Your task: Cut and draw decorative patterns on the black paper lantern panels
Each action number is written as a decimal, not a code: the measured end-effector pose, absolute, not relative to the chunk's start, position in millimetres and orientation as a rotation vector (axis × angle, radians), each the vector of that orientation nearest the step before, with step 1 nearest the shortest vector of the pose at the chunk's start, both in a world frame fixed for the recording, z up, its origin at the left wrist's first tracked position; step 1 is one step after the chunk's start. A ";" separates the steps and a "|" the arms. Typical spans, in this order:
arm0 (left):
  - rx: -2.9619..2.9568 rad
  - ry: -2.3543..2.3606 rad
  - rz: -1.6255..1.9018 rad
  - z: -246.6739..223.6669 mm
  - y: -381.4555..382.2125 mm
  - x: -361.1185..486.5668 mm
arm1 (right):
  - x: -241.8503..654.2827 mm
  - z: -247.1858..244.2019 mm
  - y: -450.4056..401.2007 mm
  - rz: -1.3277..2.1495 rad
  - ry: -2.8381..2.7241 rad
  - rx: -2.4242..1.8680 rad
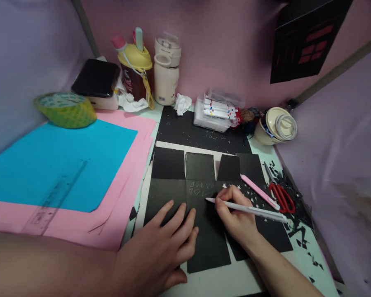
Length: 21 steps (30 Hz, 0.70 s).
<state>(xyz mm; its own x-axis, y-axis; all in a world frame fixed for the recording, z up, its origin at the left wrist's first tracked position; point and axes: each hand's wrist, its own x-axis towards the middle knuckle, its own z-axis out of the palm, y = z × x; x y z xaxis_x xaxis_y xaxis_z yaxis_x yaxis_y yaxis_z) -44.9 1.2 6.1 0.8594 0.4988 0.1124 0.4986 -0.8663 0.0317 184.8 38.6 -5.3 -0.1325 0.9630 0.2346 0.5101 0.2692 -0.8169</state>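
My left hand (pixel 173 243) lies with its fingers spread on a folded sheet of black card (pixel 208 243). Small pale outlines, some of them triangles, are drawn on the card's upper part. In my right hand (pixel 236 210) is a white pen (pixel 259 211), its pink tip at the card just below these outlines. To the right, another piece of black card (pixel 272 235) has small cut-out shapes, including stars. A pink craft knife (pixel 259 192) lies across it, beside red-handled scissors (pixel 282 198).
Black paper scraps (pixel 299 235) litter the right edge. Blue paper (pixel 64 165), pink sheets (pixel 136 165) and a clear ruler (pixel 55 196) lie left. Behind stand a white bottle (pixel 167 78), a yellow-lidded cup (pixel 136 70), a marker box (pixel 216 111) and a cream tub (pixel 268 128).
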 end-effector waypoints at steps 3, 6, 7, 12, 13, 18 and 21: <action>3.033 0.819 0.194 5.6 0.9 -44.9 | 184.8 -4.6 37.7 0.727 -1.780 -1.345; 3.038 0.823 0.214 4.3 0.7 -44.9 | 184.3 -4.4 37.2 0.707 -1.793 -1.344; 3.039 0.825 0.220 4.1 0.8 -44.8 | 183.9 -4.7 37.1 0.702 -1.797 -1.345; 3.034 0.827 0.217 4.1 1.9 -44.5 | 182.3 -6.9 37.9 0.699 -1.809 -1.340; 3.034 0.826 0.218 4.1 2.0 -44.5 | 182.3 -7.3 38.2 0.699 -1.805 -1.340; 3.032 0.812 0.213 3.7 1.5 -45.2 | 184.0 -8.3 39.8 0.671 -1.764 -1.352; 3.033 0.811 0.211 3.3 1.0 -45.4 | 184.5 -8.2 40.2 0.654 -1.764 -1.367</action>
<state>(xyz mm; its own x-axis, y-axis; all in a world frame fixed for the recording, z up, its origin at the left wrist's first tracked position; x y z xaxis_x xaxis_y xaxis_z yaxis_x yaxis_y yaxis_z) -45.4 1.0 3.3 0.8580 0.4967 0.1305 0.4974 -0.8670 0.0297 184.5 40.2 -8.2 -0.1027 0.9563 0.2738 0.5468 0.2842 -0.7876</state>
